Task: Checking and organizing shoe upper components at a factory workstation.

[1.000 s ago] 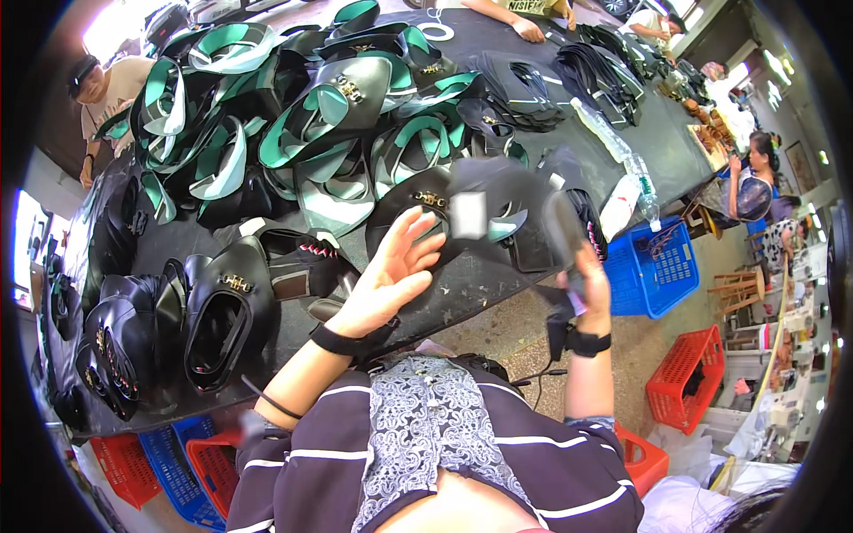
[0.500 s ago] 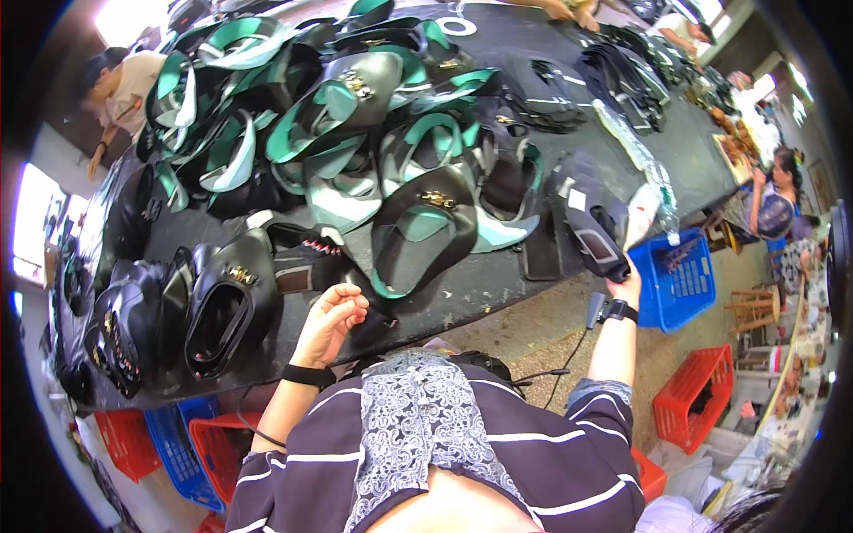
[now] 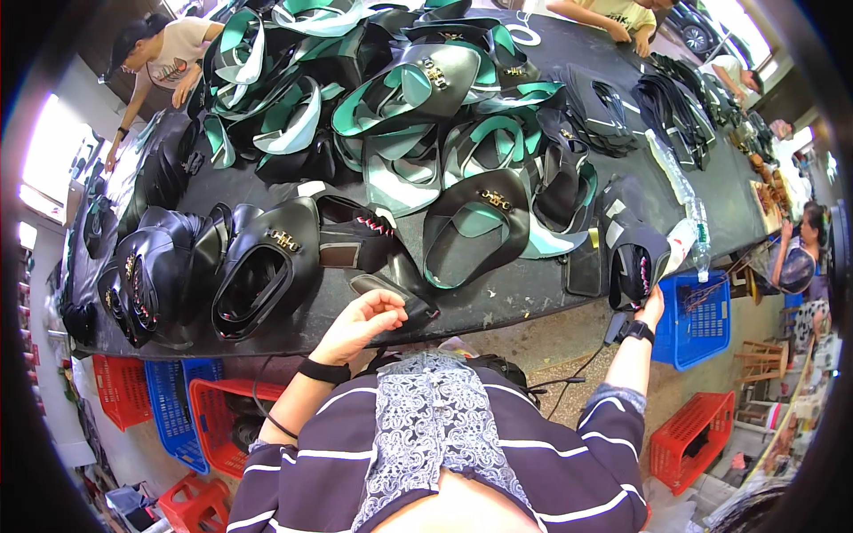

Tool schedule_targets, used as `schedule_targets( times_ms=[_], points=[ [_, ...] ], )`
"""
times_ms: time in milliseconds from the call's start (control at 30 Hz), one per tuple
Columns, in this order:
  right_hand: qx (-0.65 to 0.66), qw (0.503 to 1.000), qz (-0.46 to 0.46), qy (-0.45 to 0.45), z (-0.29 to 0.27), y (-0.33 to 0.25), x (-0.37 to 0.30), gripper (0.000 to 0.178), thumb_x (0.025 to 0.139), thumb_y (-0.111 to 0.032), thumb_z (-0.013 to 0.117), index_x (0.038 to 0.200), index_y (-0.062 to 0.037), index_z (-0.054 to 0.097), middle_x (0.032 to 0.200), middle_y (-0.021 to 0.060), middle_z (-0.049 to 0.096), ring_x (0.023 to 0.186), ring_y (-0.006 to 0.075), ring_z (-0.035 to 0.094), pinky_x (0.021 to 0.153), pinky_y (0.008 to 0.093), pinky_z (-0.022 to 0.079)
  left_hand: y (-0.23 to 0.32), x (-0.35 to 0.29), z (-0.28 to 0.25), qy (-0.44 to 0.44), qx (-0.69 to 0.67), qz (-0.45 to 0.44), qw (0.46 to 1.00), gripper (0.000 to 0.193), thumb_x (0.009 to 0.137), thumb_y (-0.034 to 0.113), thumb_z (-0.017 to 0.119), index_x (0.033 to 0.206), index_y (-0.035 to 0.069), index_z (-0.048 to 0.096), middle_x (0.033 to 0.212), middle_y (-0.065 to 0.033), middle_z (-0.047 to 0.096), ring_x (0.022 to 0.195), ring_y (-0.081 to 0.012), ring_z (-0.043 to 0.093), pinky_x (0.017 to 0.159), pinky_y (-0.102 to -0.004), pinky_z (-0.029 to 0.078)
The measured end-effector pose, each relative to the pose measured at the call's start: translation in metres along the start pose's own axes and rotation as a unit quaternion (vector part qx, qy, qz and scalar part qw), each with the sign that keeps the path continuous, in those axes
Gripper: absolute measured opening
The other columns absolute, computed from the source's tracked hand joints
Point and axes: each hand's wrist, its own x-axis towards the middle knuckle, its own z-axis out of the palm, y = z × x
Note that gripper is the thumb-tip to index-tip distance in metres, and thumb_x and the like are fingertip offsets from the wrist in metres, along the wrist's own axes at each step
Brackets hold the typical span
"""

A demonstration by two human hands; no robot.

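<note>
Black upper [image 3: 638, 242] swung rightward, near end against right hand [image 3: 653, 306]

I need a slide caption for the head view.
Right hand on a black shoe upper, left hand loosely curled, before a heap of green-lined uppers on a black worktable.

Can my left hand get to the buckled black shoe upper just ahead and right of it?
Probably yes: your left hand is close by, and the buckled black shoe upper seems uncovered along its near edge.
</note>
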Motion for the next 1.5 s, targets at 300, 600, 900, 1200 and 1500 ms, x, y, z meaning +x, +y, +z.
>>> schedule_targets(
  times_ms=[300, 600, 900, 1200, 1500],
  points=[
    [-0.457, 0.816, -0.324, 0.146, 0.027, -0.050, -0.066, 0.020, 0.079, -0.012, 0.054, 0.094, -0.0004, 0.057, 0.088, 0.0099, 0.059, 0.079, 0.0170, 0.056, 0.072, 0.0284, 0.044, -0.027, -0.055, -0.048, 0.128, -0.141, -0.005, 0.982, 0.014, 0.081, 0.011, 0.051, 0.094, 0.005, 0.051, 0.082, -0.0049, 0.057, 0.071, -0.0099, 0.053, 0.067, -0.0221, 0.043],
    [-0.559, 0.554, -0.383, -0.484, 0.260, 0.007, -0.195, 0.044, 0.060, -0.017, 0.068, 0.098, -0.0084, 0.049, 0.096, 0.0110, 0.048, 0.076, 0.0263, 0.053, 0.064, 0.0336, 0.045, -0.024, -0.057, -0.047, 0.114, -0.147, 0.014, 0.982, 0.011, 0.083, 0.012, 0.049, 0.093, 0.006, 0.051, 0.081, -0.0039, 0.057, 0.071, -0.0101, 0.053, 0.067, -0.0225, 0.043],
    [-0.430, 0.582, -0.499, -0.478, 0.281, -0.128, -0.219, 0.028, 0.055, -0.001, 0.066, 0.080, -0.0065, 0.053, 0.080, 0.0078, 0.050, 0.072, 0.0254, 0.051, 0.061, 0.0313, 0.044, -0.045, -0.080, -0.059, 0.155, -0.126, 0.011, 0.980, 0.012, 0.083, 0.011, 0.049, 0.093, 0.004, 0.050, 0.083, -0.0045, 0.056, 0.072, -0.0090, 0.053, 0.068, -0.0211, 0.043],
    [-0.452, 0.654, -0.561, -0.233, 0.354, -0.125, -0.097, 0.051, 0.066, -0.006, 0.060, 0.114, -0.0061, 0.041, 0.115, 0.0171, 0.041, 0.097, 0.0323, 0.048, 0.082, 0.0350, 0.041, -0.015, -0.030, -0.029, 0.068, -0.102, 0.011, 0.992, 0.012, 0.083, 0.011, 0.049, 0.093, 0.005, 0.050, 0.083, -0.0038, 0.056, 0.073, -0.0089, 0.052, 0.069, -0.0215, 0.043],
    [-0.545, 0.774, -0.191, -0.260, 0.244, -0.030, 0.000, 0.052, 0.060, -0.033, 0.070, 0.095, 0.0018, 0.053, 0.086, 0.0147, 0.057, 0.081, 0.0252, 0.056, 0.073, 0.0323, 0.043, -0.015, 0.006, -0.008, -0.053, -0.037, -0.032, 0.997, 0.020, 0.083, 0.016, 0.050, 0.099, 0.004, 0.048, 0.088, -0.0038, 0.055, 0.079, -0.0090, 0.051, 0.073, -0.0217, 0.041]
  ],
)
